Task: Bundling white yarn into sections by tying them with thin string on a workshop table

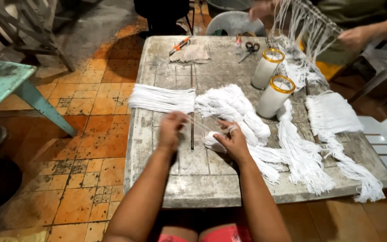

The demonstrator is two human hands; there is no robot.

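Pinched strand [202, 127], two hands [171, 131] [233, 140]

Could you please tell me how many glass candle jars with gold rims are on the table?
2: one candle jar stands toward the table's far side by the scissors; the other candle jar stands just nearer, beside the white yarn bundles.

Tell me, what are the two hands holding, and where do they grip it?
A white string, pulled between left hand and right hand, each pinching one end.
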